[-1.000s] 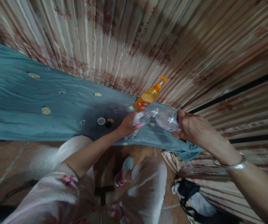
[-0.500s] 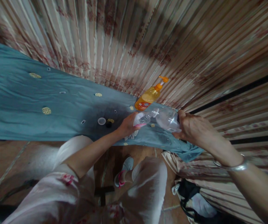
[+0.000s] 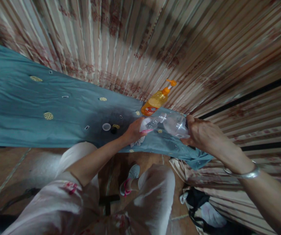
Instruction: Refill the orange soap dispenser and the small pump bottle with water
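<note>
My right hand [image 3: 200, 130] is wrapped round the base end of a clear plastic bottle [image 3: 174, 124], which lies tilted with its neck pointing left. My left hand [image 3: 133, 128] grips a small clear container with a white and pink part [image 3: 145, 126]. The mouths of the two meet or nearly meet; I cannot tell whether they touch. Just behind them stands a pump bottle [image 3: 153, 102] of yellow-orange liquid with an orange pump head. A small round clear lid [image 3: 106, 126] rests on the cloth left of my left hand, beside a small dark object [image 3: 114, 130].
A teal patterned cloth [image 3: 20, 104] covers the narrow surface. Pleated floral curtains [image 3: 120, 42] hang right behind it and along the right side. A whitish scrunched item [image 3: 139, 142] lies below my left hand. Black and white items [image 3: 204, 209] are on the floor at lower right.
</note>
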{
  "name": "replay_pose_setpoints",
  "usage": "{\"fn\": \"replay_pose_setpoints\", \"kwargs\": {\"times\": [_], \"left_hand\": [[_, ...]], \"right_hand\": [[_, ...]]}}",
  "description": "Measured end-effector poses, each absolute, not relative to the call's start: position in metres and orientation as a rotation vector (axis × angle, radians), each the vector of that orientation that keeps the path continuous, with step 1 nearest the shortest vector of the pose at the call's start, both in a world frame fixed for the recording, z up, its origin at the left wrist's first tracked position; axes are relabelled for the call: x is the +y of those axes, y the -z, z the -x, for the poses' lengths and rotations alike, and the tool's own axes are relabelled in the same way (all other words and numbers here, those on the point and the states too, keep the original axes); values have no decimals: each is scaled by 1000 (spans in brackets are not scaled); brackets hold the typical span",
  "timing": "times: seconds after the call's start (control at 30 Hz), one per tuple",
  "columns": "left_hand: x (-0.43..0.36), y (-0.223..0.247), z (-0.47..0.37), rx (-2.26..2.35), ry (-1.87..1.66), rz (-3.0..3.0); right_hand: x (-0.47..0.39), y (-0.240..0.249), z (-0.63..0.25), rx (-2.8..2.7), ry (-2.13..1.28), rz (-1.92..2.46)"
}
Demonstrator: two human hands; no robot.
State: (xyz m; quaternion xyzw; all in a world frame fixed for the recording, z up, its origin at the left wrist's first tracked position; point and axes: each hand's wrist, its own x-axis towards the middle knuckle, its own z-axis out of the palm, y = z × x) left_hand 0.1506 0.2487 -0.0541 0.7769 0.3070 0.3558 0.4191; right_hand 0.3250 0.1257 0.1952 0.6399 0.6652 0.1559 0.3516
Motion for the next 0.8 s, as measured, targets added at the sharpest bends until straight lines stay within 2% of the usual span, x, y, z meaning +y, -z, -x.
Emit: {"fn": "replay_pose_setpoints", "kwargs": {"times": [0.8], "left_hand": [[253,68,-156,755,-908,-1961]], "right_hand": [[127,-195,-322,1701,-415,-1639]]}}
